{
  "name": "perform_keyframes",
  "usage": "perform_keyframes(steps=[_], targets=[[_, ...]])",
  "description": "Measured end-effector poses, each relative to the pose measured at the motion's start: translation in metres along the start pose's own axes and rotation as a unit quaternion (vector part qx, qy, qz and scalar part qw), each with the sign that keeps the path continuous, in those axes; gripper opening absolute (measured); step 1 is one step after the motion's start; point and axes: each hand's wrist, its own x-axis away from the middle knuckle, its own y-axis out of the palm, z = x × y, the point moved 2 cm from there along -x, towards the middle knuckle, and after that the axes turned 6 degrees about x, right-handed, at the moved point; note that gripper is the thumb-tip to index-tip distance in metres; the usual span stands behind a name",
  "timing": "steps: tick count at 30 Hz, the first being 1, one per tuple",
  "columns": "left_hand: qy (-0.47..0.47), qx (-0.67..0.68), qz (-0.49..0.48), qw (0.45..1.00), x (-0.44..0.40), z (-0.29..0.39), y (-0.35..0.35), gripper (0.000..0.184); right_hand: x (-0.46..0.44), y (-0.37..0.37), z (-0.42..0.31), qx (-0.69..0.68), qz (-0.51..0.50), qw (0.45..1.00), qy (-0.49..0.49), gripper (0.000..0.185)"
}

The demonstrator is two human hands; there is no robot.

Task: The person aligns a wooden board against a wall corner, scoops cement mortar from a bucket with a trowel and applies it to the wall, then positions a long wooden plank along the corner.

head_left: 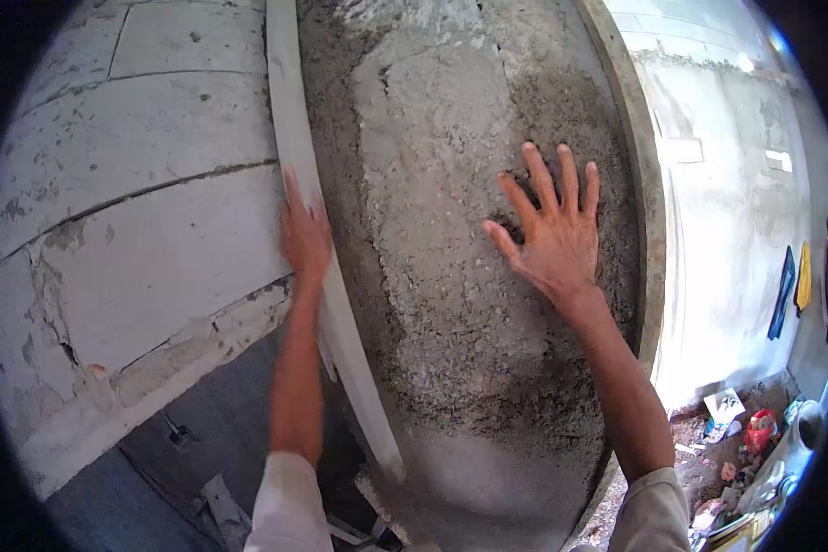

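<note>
A tall strip of rough, partly plastered wall stands in front of me, grey and grainy with darker damp-looking patches. Along its left side runs a long pale board, nearly upright and slightly tilted. My left hand rests on this board, a finger pointing up along it and the thumb apart; it is slightly blurred. Against the rough surface lies my right hand, flat with all its fingers spread. Neither hand has a tool in it. A second narrow edging strip borders the wall on the right.
Pale block masonry with open joints fills the left, above a dark recess. At right is a bright white wall with a dark blue garment and a yellow cloth hanging. Mixed clutter covers the floor below.
</note>
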Motion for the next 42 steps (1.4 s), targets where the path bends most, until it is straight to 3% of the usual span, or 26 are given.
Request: perform_keyframes(steps=[2,6,15,18,20,27,30,32,35,37,42], targets=[[0.037,-0.013,0.044,0.998,-0.048,0.001,0.007,0.057,0.001,-0.001,0.0,-0.006,-0.01,1.0,-0.003,0.052],[0.041,0.016,0.043,0.998,-0.035,0.002,0.008,0.056,0.003,0.001,0.004,-0.025,-0.015,1.0,0.002,0.052],[-0.026,0.026,-0.008,0.999,0.186,-0.043,-0.014,0.059,0.003,0.001,0.002,-0.008,-0.04,0.999,0.012,0.05],[0.051,0.027,0.041,0.998,0.156,-0.033,-0.004,0.059,0.002,0.002,0.004,-0.015,-0.03,0.999,0.014,0.05],[-0.007,0.012,0.008,1.0,0.123,-0.021,-0.007,0.058,0.001,0.0,0.005,-0.016,-0.027,0.999,0.013,0.049],[-0.011,0.001,0.008,1.0,-0.009,0.008,-0.001,0.058,0.003,0.0,0.006,-0.026,-0.033,0.999,0.009,0.051],[-0.035,-0.009,0.003,0.999,0.014,0.008,-0.004,0.059,0.002,-0.005,0.005,-0.036,-0.045,0.998,0.004,0.052],[0.026,0.02,0.054,0.998,0.064,-0.006,-0.004,0.06,0.004,-0.007,0.004,-0.034,-0.048,0.998,0.003,0.052],[-0.024,0.04,-0.005,0.999,0.15,-0.033,-0.005,0.06,0.001,-0.005,0.006,-0.029,-0.039,0.999,0.002,0.051],[0.033,0.027,0.027,0.999,0.179,-0.044,-0.011,0.06,0.001,-0.004,0.003,-0.021,-0.028,0.999,0.007,0.05],[-0.009,0.052,-0.01,0.999,0.109,-0.028,-0.006,0.061,0.004,-0.001,0.0,-0.007,-0.043,0.999,0.013,0.05]])
